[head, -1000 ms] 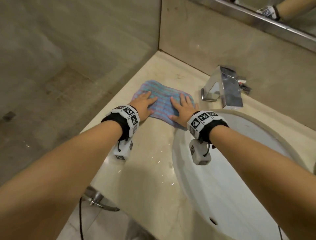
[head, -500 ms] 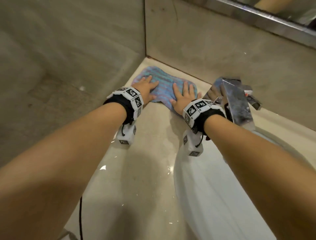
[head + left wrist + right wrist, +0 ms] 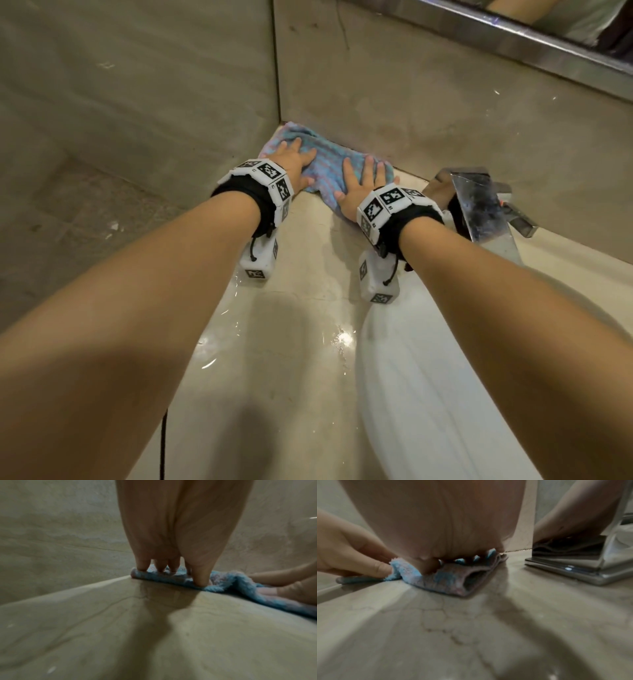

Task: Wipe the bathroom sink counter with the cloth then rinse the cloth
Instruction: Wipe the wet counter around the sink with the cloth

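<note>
Both hands lie flat w/ fingers spread, pressing the cloth [image 3: 329,164] down on the counter [image 3: 308,342]. Left hand [image 3: 293,164] is on the cloth's left part, right hand [image 3: 359,186] on its right part. Cloth sits in the corner; walls touch it ahead of & left of the hands, so no room that way. Wet bare counter lies behind the wrists. Shiny tap [image 3: 479,205] stands just right of the right hand. White sink [image 3: 428,394] is under the right arm.
</note>
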The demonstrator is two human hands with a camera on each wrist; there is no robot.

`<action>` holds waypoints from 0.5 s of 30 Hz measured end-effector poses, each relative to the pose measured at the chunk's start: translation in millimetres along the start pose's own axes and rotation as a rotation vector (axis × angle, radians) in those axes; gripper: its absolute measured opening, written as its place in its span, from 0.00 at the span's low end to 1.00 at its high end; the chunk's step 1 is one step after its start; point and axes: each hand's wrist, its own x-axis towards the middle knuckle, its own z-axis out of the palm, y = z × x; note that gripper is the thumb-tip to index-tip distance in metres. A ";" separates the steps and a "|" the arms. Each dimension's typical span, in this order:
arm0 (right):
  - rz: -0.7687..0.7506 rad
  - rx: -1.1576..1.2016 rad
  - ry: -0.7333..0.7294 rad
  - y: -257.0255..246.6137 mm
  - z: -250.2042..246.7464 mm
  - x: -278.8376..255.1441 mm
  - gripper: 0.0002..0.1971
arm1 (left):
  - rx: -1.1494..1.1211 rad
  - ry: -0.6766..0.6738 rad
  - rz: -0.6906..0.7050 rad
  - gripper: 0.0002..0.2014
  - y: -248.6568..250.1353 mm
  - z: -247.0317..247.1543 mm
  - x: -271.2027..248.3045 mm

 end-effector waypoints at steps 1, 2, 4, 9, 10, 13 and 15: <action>0.002 0.003 -0.001 0.7 -0.4 0.2 0.32 | 0.000 -0.003 0.001 0.30 -0.3 0.0 0.6; 0.006 0.007 -0.006 0.6 -1.0 0.2 0.32 | 0.002 -0.008 0.000 0.31 -1.3 0.2 0.4; 0.011 0.007 -0.017 0.4 -1.7 0.0 0.32 | 0.012 -0.017 0.002 0.31 -3.0 1.2 -0.9; -0.010 -0.024 0.017 1.6 1.4 -2.9 0.32 | 0.034 -0.041 -0.004 0.31 -9.8 6.8 -10.0; -0.016 -0.023 0.022 1.5 2.3 -5.0 0.32 | 0.032 -0.048 -0.009 0.30 -11.5 8.6 -13.6; -0.037 -0.022 -0.002 -1.9 4.0 -14.0 0.32 | 0.048 -0.048 -0.032 0.30 -14.7 13.6 -26.5; -0.057 -0.036 -0.016 -4.3 6.5 -22.7 0.32 | 0.040 -0.052 -0.050 0.30 -14.8 18.7 -36.1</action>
